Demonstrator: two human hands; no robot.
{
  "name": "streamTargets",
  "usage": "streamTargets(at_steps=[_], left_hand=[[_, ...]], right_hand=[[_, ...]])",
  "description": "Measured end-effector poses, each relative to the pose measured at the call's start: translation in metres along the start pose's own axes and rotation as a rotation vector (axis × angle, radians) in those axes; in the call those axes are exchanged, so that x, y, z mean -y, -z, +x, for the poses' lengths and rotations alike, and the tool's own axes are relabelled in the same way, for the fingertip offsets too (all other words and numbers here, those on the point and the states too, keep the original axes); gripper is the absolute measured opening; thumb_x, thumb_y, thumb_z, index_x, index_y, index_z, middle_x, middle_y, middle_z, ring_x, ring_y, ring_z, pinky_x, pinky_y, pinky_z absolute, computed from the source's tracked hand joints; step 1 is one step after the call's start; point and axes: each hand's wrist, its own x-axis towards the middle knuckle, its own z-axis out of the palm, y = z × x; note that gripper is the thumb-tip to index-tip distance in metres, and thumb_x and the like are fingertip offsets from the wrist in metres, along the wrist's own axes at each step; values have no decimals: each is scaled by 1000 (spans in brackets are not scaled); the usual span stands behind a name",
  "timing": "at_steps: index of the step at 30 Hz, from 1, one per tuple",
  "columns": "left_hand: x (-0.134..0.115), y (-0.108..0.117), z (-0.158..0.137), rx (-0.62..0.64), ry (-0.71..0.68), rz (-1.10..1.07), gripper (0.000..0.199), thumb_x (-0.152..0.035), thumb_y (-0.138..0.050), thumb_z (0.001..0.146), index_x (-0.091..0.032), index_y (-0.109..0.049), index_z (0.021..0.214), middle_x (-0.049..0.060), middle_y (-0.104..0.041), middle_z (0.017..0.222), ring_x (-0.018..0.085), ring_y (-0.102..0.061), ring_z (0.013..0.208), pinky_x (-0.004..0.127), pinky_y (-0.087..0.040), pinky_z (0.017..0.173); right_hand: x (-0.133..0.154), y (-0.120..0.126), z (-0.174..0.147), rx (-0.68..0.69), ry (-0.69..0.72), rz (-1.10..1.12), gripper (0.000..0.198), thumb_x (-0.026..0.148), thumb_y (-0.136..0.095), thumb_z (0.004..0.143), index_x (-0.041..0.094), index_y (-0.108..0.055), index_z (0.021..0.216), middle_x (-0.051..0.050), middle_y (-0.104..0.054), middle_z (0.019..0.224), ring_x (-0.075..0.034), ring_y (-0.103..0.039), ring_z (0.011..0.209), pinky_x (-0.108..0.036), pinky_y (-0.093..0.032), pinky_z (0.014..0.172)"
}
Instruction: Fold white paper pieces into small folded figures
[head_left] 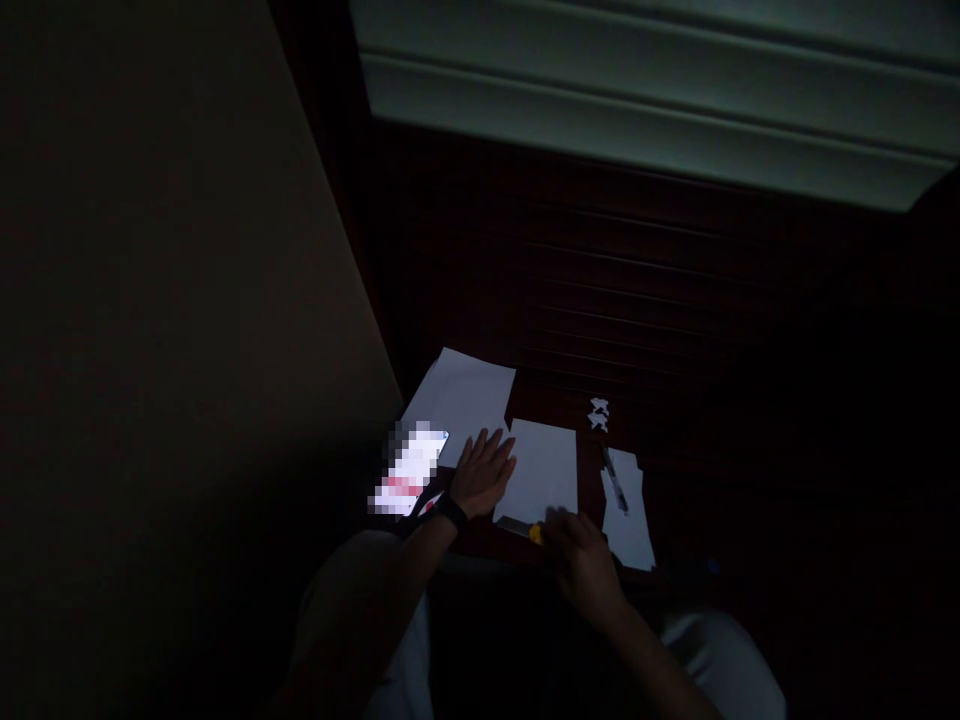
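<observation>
A yellow cutter [535,534] is gripped by the right hand [583,558], its blade [514,525] at the near edge of a white sheet [543,466]; the left hand [481,480] is laid, fingers outstretched, at the sheet's left side.

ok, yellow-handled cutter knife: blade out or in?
Out: its flat grey blade projects past the yellow handle in the right hand.

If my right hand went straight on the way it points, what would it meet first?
Most likely the middle white paper sheet, just ahead of the right hand; in this dim light, their heights are hard to compare.
</observation>
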Motion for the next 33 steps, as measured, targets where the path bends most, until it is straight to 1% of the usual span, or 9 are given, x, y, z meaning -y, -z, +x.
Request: streamTargets(at_steps=[3, 5, 10, 12, 17, 21, 24, 30, 33], left_hand=[[-3, 9, 2, -51, 10, -11, 45, -39, -23, 93, -26, -34, 135, 2, -31, 143, 22, -18, 134, 46, -12, 108], [-10, 15, -2, -57, -40, -19, 49, -43, -26, 91, -23, -33, 135, 5, -31, 143, 22, -18, 134, 46, -13, 108], [-34, 20, -30, 63, -253, -35, 83, -70, -41, 71, -20, -30, 137, 11, -25, 145, 31, -14, 134, 51, -11, 107], [-41, 19, -42, 90, -272, -41, 84, -71, -41, 70, -20, -30, 136, 12, -27, 144, 31, -17, 133, 50, -12, 107], [-51, 23, -54, 74, -316, 1, 67, -56, -48, 78, -23, -31, 135, 11, -35, 140, 27, -32, 128, 49, -13, 107], [-51, 20, -55, 94, -403, 81, 50, -40, -52, 83, -26, -39, 129, 8, -44, 135, 24, -45, 118, 44, -23, 105], [-51, 15, -58, 116, -457, 126, 45, -40, -49, 84, -23, -43, 125, 10, -49, 130, 24, -46, 117, 41, -30, 101], [-54, 14, -77, 157, -557, 117, 64, -57, -53, 74, -17, -46, 123, 15, -51, 126, 29, -44, 119, 44, -32, 99], [-55, 14, -87, 143, -644, 134, 42, -36, -55, 82, -17, -49, 119, 13, -55, 123, 27, -47, 116, 43, -37, 96]], right_hand=[[-13, 6, -2, -71, -26, 68, 33, 13, -48, 82, 24, -58, 111, -7, -54, 91, -22, -49, 86, -34, -41, 73], [-22, 10, 1, -193, -61, 120, 33, 15, -47, 83, 23, -57, 114, -8, -54, 90, -22, -50, 84, -35, -42, 72], [-36, 14, 16, -425, -206, 229, 31, 24, -45, 86, 23, -55, 115, -8, -53, 95, -23, -52, 89, -37, -44, 77], [-36, 12, 23, -454, -255, 238, 31, 26, -45, 87, 22, -56, 115, -8, -54, 95, -22, -52, 89, -36, -44, 77], [-36, 3, 31, -435, -293, 216, 30, 28, -43, 87, 20, -58, 112, -8, -56, 93, -22, -54, 85, -34, -44, 74], [-40, -2, 35, -401, -316, 224, 28, 26, -44, 85, 18, -61, 106, -9, -59, 94, -21, -55, 85, -32, -44, 73], [-45, -1, 39, -382, -341, 215, 29, 26, -42, 86, 17, -60, 107, -10, -60, 97, -21, -56, 86, -32, -44, 75], [-46, 1, 41, -357, -337, 167, 31, 25, -40, 87, 17, -60, 110, -10, -63, 100, -21, -58, 88, -32, -44, 77], [-45, -2, 41, -342, -332, 173, 33, 25, -39, 87, 17, -58, 113, -11, -64, 102, -21, -60, 88, -31, -44, 78]])
